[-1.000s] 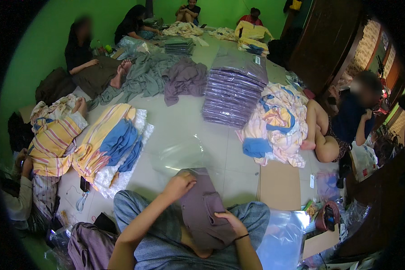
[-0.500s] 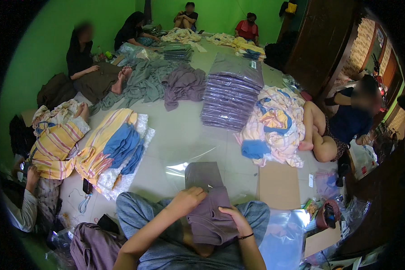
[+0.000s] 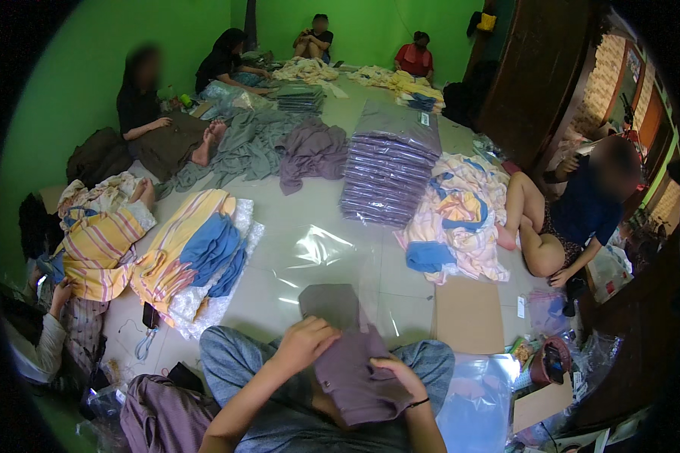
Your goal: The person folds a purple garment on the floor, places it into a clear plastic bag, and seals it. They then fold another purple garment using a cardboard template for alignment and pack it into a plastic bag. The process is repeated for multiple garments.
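Note:
Over my lap lies a folded mauve-grey garment (image 3: 363,374), with a narrower flat part (image 3: 329,303) of like colour reaching away onto the floor. My left hand (image 3: 307,343) is closed at the garment's upper left edge, its fingertips bent over the cloth. At the opposite edge, my right hand (image 3: 400,380) grips the folded cloth, thumb on top and the other fingers hidden underneath. Just beyond the garment, a clear plastic sheet or bag (image 3: 321,248) shines on the tiles; whether it touches the cloth I cannot tell.
A tall stack of bagged mauve garments (image 3: 391,162) stands ahead. Brown cardboard sheets (image 3: 469,315) and clear plastic bags (image 3: 472,408) lie at right. Yellow striped cloths (image 3: 183,249) and a loose mauve garment (image 3: 166,415) are at left. Several people sit around, one nearby at right (image 3: 582,196).
The garment's lower end has swung slightly right and nearer me with my right hand. Its far part has shifted left. At right, the seated person's arm has lowered to the floor.

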